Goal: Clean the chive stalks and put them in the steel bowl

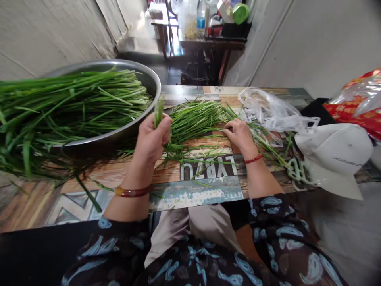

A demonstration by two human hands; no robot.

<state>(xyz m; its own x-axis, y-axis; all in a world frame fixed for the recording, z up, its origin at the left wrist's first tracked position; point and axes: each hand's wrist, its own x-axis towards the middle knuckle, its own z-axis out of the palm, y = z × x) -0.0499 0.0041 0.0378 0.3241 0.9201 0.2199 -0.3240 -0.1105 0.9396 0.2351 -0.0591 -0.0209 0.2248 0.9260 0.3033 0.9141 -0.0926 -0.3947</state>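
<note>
Beside the basin's right rim, my left hand is closed around a small bunch of garlic chives, their cut ends pointing up. My right hand pinches thin chive stalks at the right end of a loose chive pile on the table. That pile lies between my two hands, with stray stalks scattered in front of it. A large metal basin on the left is heaped with long green chives, some hanging over its near rim.
Clear plastic bags lie beyond my right hand. Green-handled scissors and a white cap sit at the right, near a red bag. Behind, a small table holds a water bottle. The wood-patterned table ends close to my lap.
</note>
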